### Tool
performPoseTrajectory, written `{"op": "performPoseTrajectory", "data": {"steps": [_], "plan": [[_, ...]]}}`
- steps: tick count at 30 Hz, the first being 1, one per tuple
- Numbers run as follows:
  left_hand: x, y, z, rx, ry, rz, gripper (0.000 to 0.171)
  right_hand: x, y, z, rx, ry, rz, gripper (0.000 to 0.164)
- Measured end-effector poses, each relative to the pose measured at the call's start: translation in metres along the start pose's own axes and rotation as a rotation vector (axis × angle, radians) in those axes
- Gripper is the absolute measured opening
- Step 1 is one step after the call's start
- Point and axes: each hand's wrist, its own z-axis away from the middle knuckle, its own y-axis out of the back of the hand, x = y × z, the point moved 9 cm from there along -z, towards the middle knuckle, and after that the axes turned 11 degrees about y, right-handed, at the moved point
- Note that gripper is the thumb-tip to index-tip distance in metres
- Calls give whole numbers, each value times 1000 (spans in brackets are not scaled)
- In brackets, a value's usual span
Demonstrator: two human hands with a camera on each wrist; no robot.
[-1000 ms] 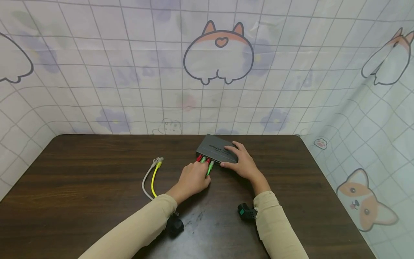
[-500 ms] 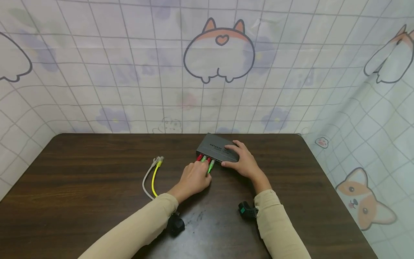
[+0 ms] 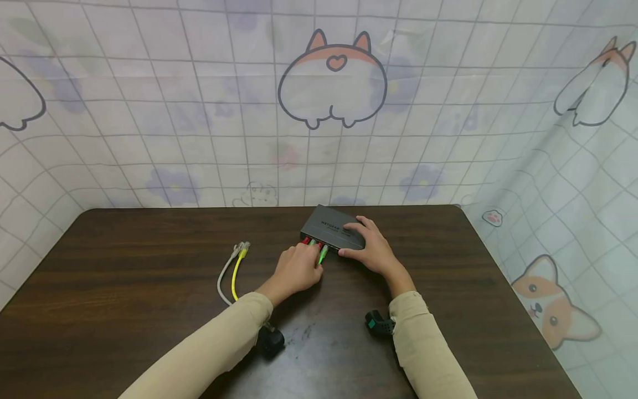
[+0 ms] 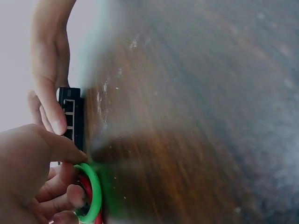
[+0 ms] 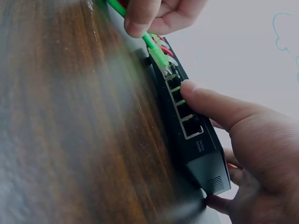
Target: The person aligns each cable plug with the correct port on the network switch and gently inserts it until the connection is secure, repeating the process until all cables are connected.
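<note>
A dark grey NETGEAR network switch (image 3: 326, 224) lies near the table's back edge. Its right end is gripped by my right hand (image 3: 375, 250), with the thumb on the port side and the other fingers behind. Several red and green network cables run to its left ports; the green network cable (image 3: 323, 255) on the right has its plug (image 5: 164, 67) at a port. My left hand (image 3: 295, 270) pinches this green cable just behind the plug, and its fingers curl inside a green loop (image 4: 96, 191) in the left wrist view. Several ports right of that plug hold nothing.
Left of my left hand, a grey cable (image 3: 220, 285) and a yellow cable (image 3: 234, 281) lie on the dark wooden table (image 3: 124, 277), their far ends hidden by my sleeve. Black wrist cameras (image 3: 271, 341) sit under both wrists. A patterned curtain (image 3: 224, 138) stands behind the table.
My left hand has edged slightly closer to the switch, and a shorter length of the green cable shows beside it. My right hand keeps its grip on the switch.
</note>
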Motion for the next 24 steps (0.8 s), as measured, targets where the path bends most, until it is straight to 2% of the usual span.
{"op": "performPoseTrajectory", "data": {"steps": [11,19,24], "plan": [[-6,5,6,-59,12,50,15,2,4,0,-18,3,-30,66],[-2,6,12,-58,-1,82,14,8,14,7,-27,-22,-25,67],[-7,16,18,-34,8,89,9,9,13,6,-46,-23,-31,70]]}}
